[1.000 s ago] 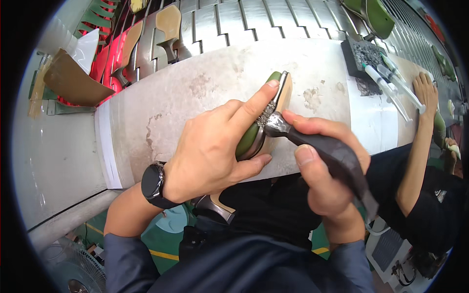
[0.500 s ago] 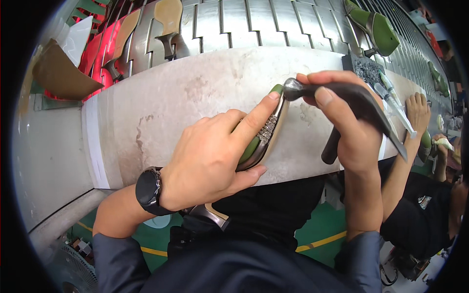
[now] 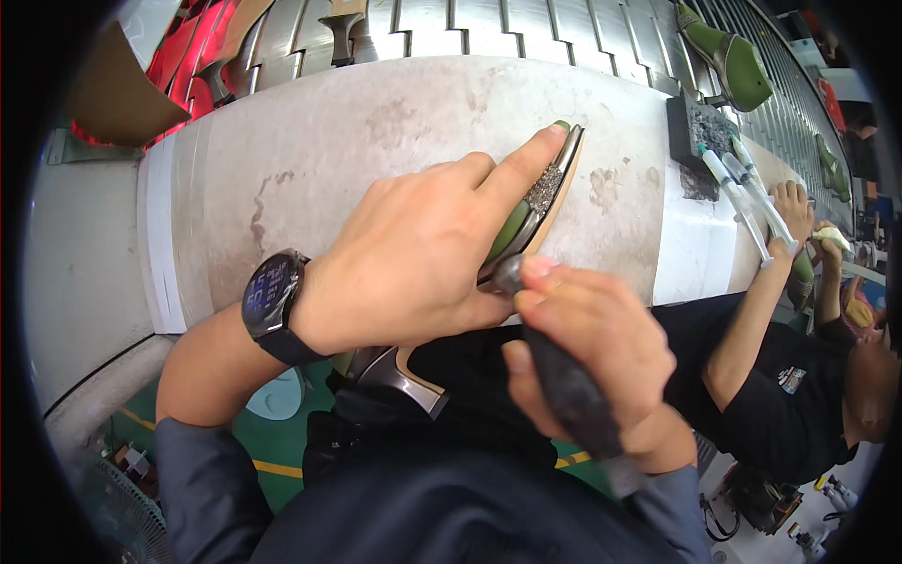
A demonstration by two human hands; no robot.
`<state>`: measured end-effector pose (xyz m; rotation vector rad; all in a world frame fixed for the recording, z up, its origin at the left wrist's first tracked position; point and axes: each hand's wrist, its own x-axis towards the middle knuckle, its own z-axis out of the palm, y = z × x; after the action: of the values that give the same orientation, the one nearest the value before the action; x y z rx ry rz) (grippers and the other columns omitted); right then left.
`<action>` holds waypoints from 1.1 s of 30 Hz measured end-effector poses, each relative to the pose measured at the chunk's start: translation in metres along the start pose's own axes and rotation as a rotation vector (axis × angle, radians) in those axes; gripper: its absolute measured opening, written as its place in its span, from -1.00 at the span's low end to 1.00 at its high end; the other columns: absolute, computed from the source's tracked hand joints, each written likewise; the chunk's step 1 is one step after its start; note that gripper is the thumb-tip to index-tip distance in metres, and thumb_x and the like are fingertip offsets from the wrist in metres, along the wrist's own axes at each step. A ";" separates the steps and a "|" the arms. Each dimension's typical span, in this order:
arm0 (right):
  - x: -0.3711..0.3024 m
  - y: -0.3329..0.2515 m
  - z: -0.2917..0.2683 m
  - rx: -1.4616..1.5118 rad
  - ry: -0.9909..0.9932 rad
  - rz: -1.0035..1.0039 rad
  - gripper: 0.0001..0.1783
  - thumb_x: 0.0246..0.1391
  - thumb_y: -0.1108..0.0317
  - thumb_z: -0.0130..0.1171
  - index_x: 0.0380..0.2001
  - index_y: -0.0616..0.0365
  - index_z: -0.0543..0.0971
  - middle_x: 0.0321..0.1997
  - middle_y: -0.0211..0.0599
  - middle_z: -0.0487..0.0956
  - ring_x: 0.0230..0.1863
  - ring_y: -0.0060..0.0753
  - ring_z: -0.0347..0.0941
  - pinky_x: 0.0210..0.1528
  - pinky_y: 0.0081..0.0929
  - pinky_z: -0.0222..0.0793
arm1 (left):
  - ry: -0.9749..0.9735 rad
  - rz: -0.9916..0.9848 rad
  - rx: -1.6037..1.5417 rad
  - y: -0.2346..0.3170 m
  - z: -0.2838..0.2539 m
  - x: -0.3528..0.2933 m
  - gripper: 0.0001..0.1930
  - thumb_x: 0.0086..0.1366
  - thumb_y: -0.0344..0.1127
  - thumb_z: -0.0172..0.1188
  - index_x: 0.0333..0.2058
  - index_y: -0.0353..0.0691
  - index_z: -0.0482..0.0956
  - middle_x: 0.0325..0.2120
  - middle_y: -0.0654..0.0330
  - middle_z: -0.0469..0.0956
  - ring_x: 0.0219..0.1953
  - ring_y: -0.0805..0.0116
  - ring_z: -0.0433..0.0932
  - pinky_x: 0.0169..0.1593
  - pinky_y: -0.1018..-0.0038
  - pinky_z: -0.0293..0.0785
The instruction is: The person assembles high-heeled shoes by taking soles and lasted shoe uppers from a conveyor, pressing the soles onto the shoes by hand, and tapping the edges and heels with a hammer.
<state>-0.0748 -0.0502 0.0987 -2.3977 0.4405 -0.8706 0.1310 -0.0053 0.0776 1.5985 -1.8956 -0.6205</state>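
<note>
My left hand (image 3: 404, 249) lies over a green high-heeled shoe (image 3: 542, 193) with a glittery band, holding it on its side on the pale worktop (image 3: 329, 122). Its index finger stretches along the upper near the toe, and the thumb is at the near part of the sole edge. The shoe's shiny heel (image 3: 413, 381) sticks out past the table's near edge, below my wrist. In my right hand (image 3: 601, 329) is a dark hammer (image 3: 573, 390), gripped close to its head. The rounded face meets the sole edge by my left thumb; whether it touches is unclear. Motion blurs its lower end.
Beyond the worktop runs a slatted metal conveyor (image 3: 442, 23) carrying a green shoe (image 3: 742, 70) and a tan-soled one (image 3: 343, 33). Several syringes (image 3: 738, 193) lie beside a dark block (image 3: 693, 136). A co-worker's arm (image 3: 752, 320) rests at right. A brown curved board (image 3: 127, 89) stands at left.
My right hand and the hammer have moved down and left, from the shoe's toe to its near part. The shoe and left hand sit slightly farther up and right in view.
</note>
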 end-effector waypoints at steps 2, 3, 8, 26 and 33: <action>-0.010 -0.015 0.015 -0.102 0.034 -0.022 -0.66 -0.12 0.55 0.43 -0.19 0.39 0.67 -0.16 0.08 0.71 -0.13 0.01 0.71 -0.02 -0.27 0.69 | -0.025 -0.021 0.024 0.005 -0.001 -0.002 0.03 0.05 -0.22 0.45 0.50 -0.16 0.13 -0.21 0.01 0.56 -0.21 -0.09 0.59 -0.17 0.15 0.55; -0.013 -0.016 0.017 -0.109 0.031 -0.024 -0.66 -0.12 0.55 0.43 -0.19 0.39 0.67 -0.16 0.08 0.71 -0.13 0.01 0.71 -0.02 -0.27 0.69 | -0.020 -0.017 0.020 0.006 0.000 -0.003 0.03 0.05 -0.22 0.45 0.50 -0.16 0.13 -0.21 0.01 0.56 -0.21 -0.09 0.59 -0.17 0.15 0.55; -0.017 -0.012 0.013 0.052 0.116 0.063 -0.61 -0.13 0.59 0.44 -0.14 0.33 0.65 -0.14 -0.01 0.72 -0.08 0.05 0.71 0.00 -0.22 0.64 | 0.081 0.065 -0.034 -0.002 0.004 -0.014 -0.02 0.11 -0.22 0.43 0.48 -0.19 0.15 -0.04 -0.08 0.59 -0.12 -0.14 0.60 -0.05 0.15 0.55; -0.027 -0.023 0.041 0.379 -0.055 0.195 -0.58 -0.18 0.60 0.43 -0.14 0.38 0.65 -0.13 0.08 0.72 -0.12 -0.01 0.70 -0.02 -0.28 0.62 | 0.236 0.024 -0.123 -0.020 0.011 -0.036 -0.63 0.39 -0.20 0.25 0.06 -0.31 0.60 -0.18 -0.01 0.69 -0.13 -0.11 0.61 -0.04 0.16 0.51; -0.027 -0.024 0.045 0.383 -0.023 0.146 -0.58 -0.16 0.59 0.42 -0.12 0.36 0.65 -0.08 0.09 0.73 -0.14 -0.03 0.70 -0.05 -0.32 0.61 | 0.230 0.033 -0.118 -0.019 0.007 -0.032 -0.60 0.44 -0.15 0.20 0.09 -0.32 0.59 -0.13 -0.04 0.68 -0.11 -0.07 0.63 -0.01 0.20 0.52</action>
<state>-0.0617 -0.0019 0.0710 -1.9976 0.3938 -0.7813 0.1436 0.0227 0.0558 1.4915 -1.6824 -0.5014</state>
